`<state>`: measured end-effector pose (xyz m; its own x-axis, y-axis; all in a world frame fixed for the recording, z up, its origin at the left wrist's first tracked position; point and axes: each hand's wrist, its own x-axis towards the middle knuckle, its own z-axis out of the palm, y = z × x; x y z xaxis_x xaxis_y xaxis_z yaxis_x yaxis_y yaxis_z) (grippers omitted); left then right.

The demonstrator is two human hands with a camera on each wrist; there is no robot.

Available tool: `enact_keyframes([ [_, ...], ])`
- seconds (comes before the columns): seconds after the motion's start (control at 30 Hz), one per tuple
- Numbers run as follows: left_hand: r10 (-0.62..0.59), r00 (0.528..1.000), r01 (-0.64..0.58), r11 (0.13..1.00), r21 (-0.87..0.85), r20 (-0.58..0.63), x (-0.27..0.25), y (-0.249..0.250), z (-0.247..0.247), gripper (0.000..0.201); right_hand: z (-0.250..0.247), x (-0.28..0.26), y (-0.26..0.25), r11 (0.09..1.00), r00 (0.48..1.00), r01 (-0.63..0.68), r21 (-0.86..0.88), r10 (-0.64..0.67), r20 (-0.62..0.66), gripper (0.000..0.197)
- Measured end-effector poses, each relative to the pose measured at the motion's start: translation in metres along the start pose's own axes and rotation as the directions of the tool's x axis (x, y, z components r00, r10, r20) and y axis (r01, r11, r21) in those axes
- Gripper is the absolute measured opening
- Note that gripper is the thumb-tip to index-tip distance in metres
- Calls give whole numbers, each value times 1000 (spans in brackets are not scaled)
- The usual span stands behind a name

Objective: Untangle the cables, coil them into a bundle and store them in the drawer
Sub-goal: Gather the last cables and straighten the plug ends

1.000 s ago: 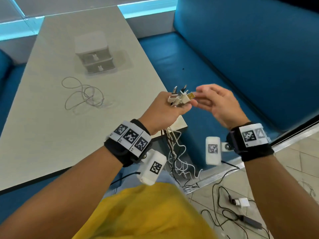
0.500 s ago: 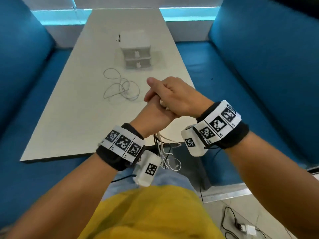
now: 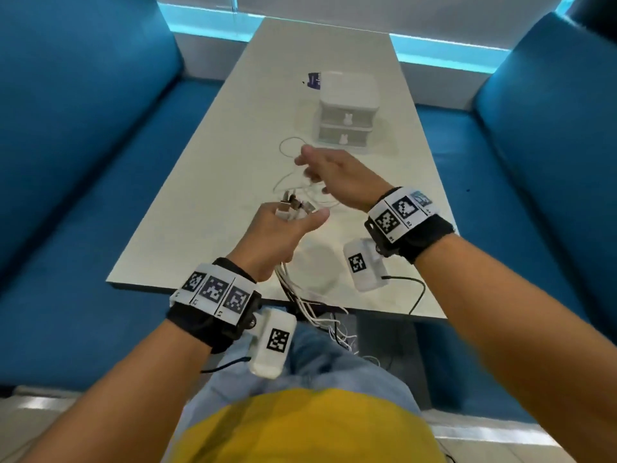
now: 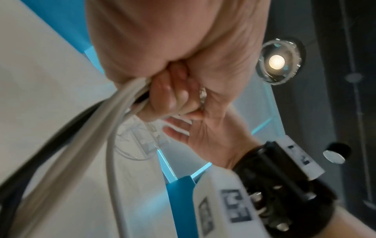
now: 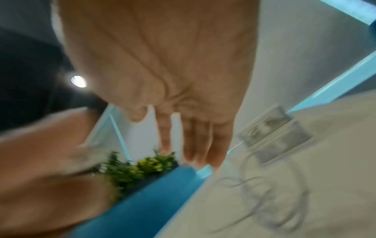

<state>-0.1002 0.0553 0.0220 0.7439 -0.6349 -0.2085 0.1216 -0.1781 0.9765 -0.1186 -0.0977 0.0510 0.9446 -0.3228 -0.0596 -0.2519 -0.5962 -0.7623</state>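
My left hand [image 3: 288, 222] grips a bunch of white cables [image 3: 309, 295] just above the near part of the table. Their plugs [image 3: 293, 207] stick up out of the fist, and the rest hangs over the table edge onto my lap. In the left wrist view the curled fingers [image 4: 173, 96] hold the white cables [image 4: 109, 122] along with a black one. My right hand [image 3: 329, 172] hovers open a little further out. Its fingers [image 5: 193, 136] are straight and hold nothing. Under it a loose white cable [image 3: 288, 152] lies on the table. Behind stands a small white two-drawer unit [image 3: 347, 111], both drawers closed.
The pale table [image 3: 213, 195] runs away from me between two blue sofas [image 3: 83, 145]. A small purple item [image 3: 313, 81] lies behind the drawer unit. A thin black lead [image 3: 417, 295] trails from my right wrist camera over the near table edge.
Half a second ago my right hand was clasped over the left fist; it has let go and moved forward over the loose cable. The left hand keeps its grip. My head has turned toward the table.
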Motion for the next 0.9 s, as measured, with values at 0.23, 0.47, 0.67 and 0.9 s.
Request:
enact_keyframes([
  [0.23,-188,972,147,955,-258,-142,14,-19,-29,42,-1,42,63,906,923,-385,-176,384,-39,38],
  [0.47,-161,979,118,946,-301,-123,26,-28,-22,34,14,8,46,968,988,-126,217,142,-56,24],
  [0.67,-36,999,34,998,-58,-34,28,-38,2,31,4,-28,21,897,999,-19,442,30,-18,23],
  [0.9,13,995,-5,997,77,-104,28,-46,11,11,-30,-34,25,876,982,29,482,64,-177,24],
])
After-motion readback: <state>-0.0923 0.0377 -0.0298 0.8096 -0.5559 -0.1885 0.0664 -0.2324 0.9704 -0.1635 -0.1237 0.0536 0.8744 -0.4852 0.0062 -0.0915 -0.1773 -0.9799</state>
